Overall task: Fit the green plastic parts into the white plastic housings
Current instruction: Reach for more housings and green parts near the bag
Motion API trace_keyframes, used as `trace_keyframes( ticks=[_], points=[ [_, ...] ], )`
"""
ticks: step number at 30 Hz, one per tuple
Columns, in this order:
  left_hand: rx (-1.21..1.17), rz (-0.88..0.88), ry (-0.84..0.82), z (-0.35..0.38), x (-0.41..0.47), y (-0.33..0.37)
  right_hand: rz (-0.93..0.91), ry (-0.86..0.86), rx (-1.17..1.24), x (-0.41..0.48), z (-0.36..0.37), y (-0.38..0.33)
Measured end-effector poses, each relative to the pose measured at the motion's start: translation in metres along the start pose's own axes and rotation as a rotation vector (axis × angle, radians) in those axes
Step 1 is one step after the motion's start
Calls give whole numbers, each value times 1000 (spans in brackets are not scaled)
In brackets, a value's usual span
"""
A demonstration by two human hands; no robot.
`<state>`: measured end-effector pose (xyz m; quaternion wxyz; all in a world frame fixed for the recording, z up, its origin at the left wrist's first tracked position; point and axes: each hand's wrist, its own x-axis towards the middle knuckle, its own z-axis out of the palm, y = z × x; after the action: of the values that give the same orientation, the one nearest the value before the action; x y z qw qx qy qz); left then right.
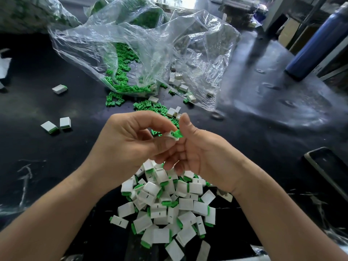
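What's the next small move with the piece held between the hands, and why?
Probably push the green part fully into the white housing: the left hand and right hand pinch the pair together, and much of the green shows outside the white.

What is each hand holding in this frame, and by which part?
The left hand pinches a white housing by its left edge, between thumb and forefinger. The right hand pinches the green part at the housing's right side.
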<state>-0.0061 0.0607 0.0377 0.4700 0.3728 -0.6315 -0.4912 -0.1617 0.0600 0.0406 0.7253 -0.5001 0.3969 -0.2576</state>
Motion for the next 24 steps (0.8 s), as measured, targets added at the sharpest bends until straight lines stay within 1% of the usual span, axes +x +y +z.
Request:
trace_keyframes(
  ticks=[5, 9, 11, 15, 17, 19, 22, 24],
  points=[
    [39, 49, -13, 0, 0, 0, -27, 24, 26, 0, 4, -1],
    [-103, 112, -107, 2, 0, 1, -47, 47, 27, 0, 8, 0],
    [-153, 111, -116, 2, 0, 2, -41, 52, 43, -1, 9, 2],
    [-151, 78, -121, 0, 1, 3, -28, -5, 66, -2, 10, 2],
    [-149, 46, -143, 0, 1, 5, -25, -2, 56, -1, 7, 3],
    [-115, 32, -124, -2, 1, 4, -42, 3, 27, 0, 6, 4],
    [-109, 55, -147, -3, 0, 4, -39, -20, -31, -2, 9, 2],
    [-115, 68, -166, -3, -1, 3, -22, -40, -1, -3, 10, 3]
  ],
)
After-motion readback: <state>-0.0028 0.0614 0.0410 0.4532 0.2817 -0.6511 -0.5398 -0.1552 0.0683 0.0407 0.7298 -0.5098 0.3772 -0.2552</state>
